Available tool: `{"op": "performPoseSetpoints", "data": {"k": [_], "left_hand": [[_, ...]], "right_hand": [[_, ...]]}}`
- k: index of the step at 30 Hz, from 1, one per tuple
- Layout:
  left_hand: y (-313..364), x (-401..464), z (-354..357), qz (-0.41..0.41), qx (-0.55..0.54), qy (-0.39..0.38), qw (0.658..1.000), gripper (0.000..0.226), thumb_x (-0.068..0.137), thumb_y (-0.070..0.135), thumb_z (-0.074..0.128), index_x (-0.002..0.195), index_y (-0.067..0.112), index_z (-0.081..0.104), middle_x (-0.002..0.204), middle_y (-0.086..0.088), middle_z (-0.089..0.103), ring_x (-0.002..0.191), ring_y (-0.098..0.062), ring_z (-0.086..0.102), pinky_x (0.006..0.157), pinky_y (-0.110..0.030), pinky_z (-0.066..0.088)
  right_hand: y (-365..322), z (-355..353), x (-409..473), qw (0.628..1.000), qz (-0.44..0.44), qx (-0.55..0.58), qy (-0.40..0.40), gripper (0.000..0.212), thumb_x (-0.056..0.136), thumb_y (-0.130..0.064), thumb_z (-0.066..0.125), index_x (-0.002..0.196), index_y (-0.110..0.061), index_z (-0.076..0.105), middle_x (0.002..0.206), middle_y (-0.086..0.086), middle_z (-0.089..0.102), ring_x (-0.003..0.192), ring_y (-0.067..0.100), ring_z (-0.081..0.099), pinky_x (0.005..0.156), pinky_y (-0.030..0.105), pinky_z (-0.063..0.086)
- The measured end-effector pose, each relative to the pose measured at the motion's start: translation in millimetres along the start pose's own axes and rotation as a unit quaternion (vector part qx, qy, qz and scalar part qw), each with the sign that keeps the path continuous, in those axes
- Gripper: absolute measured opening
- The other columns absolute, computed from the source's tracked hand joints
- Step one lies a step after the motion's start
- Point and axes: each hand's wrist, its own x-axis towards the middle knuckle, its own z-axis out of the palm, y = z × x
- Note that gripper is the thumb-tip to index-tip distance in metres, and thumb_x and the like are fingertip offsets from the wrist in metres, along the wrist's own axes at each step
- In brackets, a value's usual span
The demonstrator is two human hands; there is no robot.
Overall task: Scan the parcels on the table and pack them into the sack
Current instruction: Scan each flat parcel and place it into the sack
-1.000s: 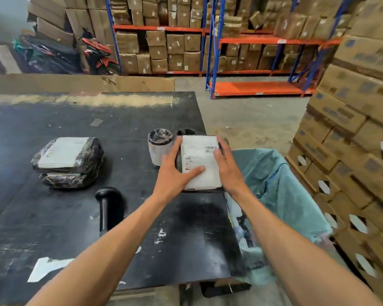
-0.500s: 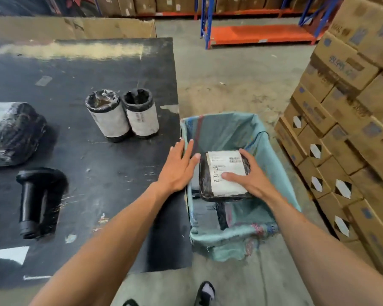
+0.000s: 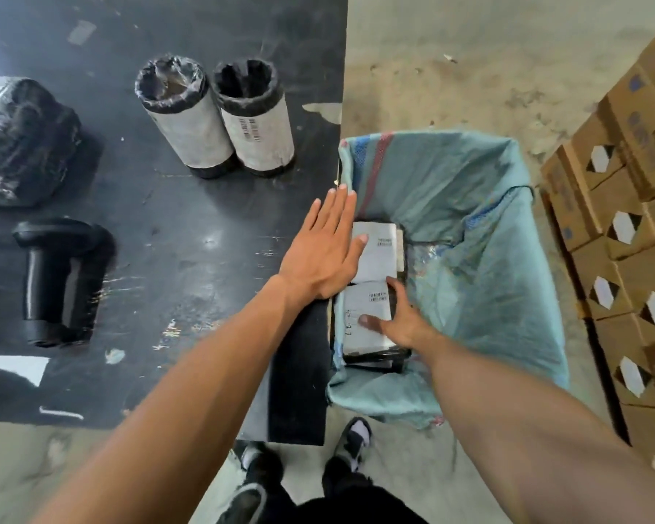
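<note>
While the right hand [image 3: 398,315] sets a flat parcel [image 3: 367,315] down inside the sack [image 3: 469,228], the packing step is nearly done.

That hand's thumb and fingers grip the parcel's near end, low in the sack, just this side of another white-labelled parcel [image 3: 379,251] lying there. The left hand [image 3: 326,247] is spread flat and empty over the bench [image 3: 190,228] edge beside the sack's mouth. Next, I judge, comes letting go and reaching back from the sack to the scanner [image 3: 59,277] and the two upright cylindrical parcels [image 3: 220,115]; a black-wrapped bundle [image 3: 23,141] waits farther from the sack.
</note>
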Motion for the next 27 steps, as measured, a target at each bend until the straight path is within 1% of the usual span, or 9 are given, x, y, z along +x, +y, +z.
{"op": "performPoseSetpoints", "data": {"k": [3,6,8,10,12,15,20,24,27], "left_hand": [[-0.6,0.3,2.0,0.001,0.002,-0.001,1.000,0.070,0.105,0.046,0.011,0.160,0.005,-0.003,0.168,-0.011,-0.008,0.155,-0.020,-0.011,0.126,-0.039,-0.005],[-1.3,0.1,2.4,0.003,0.009,0.004,1.000,0.071,0.104,0.047,0.011,0.160,0.004,-0.003,0.168,-0.012,-0.007,0.155,-0.021,-0.010,0.126,-0.040,-0.005],[-0.5,0.7,2.1,0.004,0.013,0.000,1.000,0.071,0.104,0.047,0.011,0.160,0.004,-0.003,0.168,-0.012,-0.008,0.155,-0.021,-0.011,0.126,-0.041,-0.004],[0.3,0.6,2.1,0.003,0.015,0.000,1.000,0.071,0.105,0.047,0.012,0.160,0.004,-0.003,0.168,-0.012,-0.008,0.155,-0.021,-0.011,0.126,-0.041,-0.004],[0.1,1.5,1.2,0.005,0.016,0.000,1.000,0.071,0.105,0.047,0.013,0.160,0.004,-0.003,0.168,-0.012,-0.007,0.155,-0.021,-0.010,0.126,-0.042,-0.003],[0.3,0.9,2.2,0.007,0.020,0.007,1.000,0.072,0.105,0.047,0.014,0.160,0.003,-0.001,0.168,-0.014,-0.005,0.155,-0.023,-0.009,0.126,-0.043,-0.001],[-0.7,0.7,4.2,0.009,0.037,0.013,0.999,0.073,0.104,0.048,0.014,0.160,0.002,0.002,0.168,-0.015,-0.002,0.156,-0.025,-0.006,0.126,-0.044,0.000],[-0.6,0.8,4.9,0.006,0.038,0.006,0.999,0.073,0.104,0.048,0.015,0.160,0.003,0.001,0.168,-0.015,-0.003,0.155,-0.025,-0.006,0.126,-0.042,-0.002],[-0.5,1.0,4.3,0.006,0.033,0.003,0.999,0.073,0.105,0.048,0.015,0.160,0.004,-0.001,0.168,-0.014,-0.004,0.155,-0.024,-0.007,0.126,-0.042,-0.002]], "right_hand": [[9.9,8.7,4.2,0.997,0.022,-0.070,-0.006,0.114,0.085,-0.067,0.074,0.158,-0.057,-0.012,0.165,0.022,0.021,0.155,0.040,0.020,0.126,0.062,0.018],[10.9,13.8,7.8,0.986,0.048,-0.155,-0.026,0.106,0.097,-0.068,0.056,0.158,-0.050,-0.029,0.173,0.015,-0.010,0.162,0.040,-0.003,0.128,0.065,0.009],[9.7,14.6,7.5,0.966,0.063,-0.247,-0.026,0.099,0.103,-0.067,0.044,0.158,-0.040,-0.034,0.169,0.016,-0.035,0.159,0.041,-0.021,0.128,0.063,-0.002],[7.6,16.8,6.4,0.945,0.020,-0.328,-0.005,0.094,0.105,-0.067,0.035,0.159,-0.034,-0.034,0.159,0.017,-0.048,0.153,0.039,-0.037,0.126,0.061,-0.015],[2.8,21.6,5.8,0.930,-0.048,-0.365,0.008,0.087,0.104,-0.071,0.025,0.156,-0.037,-0.036,0.157,0.013,-0.051,0.149,0.034,-0.043,0.122,0.059,-0.023],[-5.7,37.7,13.1,0.903,-0.088,-0.419,-0.018,0.082,0.104,-0.070,0.014,0.158,-0.032,-0.035,0.159,0.011,-0.050,0.152,0.032,-0.041,0.122,0.060,-0.024],[-10.4,52.5,28.0,0.892,-0.068,-0.447,-0.029,0.080,0.106,-0.060,0.012,0.158,-0.024,-0.037,0.157,0.014,-0.054,0.149,0.036,-0.044,0.122,0.064,-0.020],[-12.8,54.9,27.7,0.892,-0.057,-0.449,-0.020,0.079,0.106,-0.060,0.011,0.157,-0.024,-0.037,0.157,0.013,-0.053,0.149,0.037,-0.043,0.122,0.063,-0.022],[-15.3,51.7,29.9,0.896,-0.044,-0.439,-0.044,0.081,0.106,-0.063,0.012,0.159,-0.025,-0.036,0.159,0.011,-0.052,0.150,0.035,-0.043,0.122,0.063,-0.022]]}}
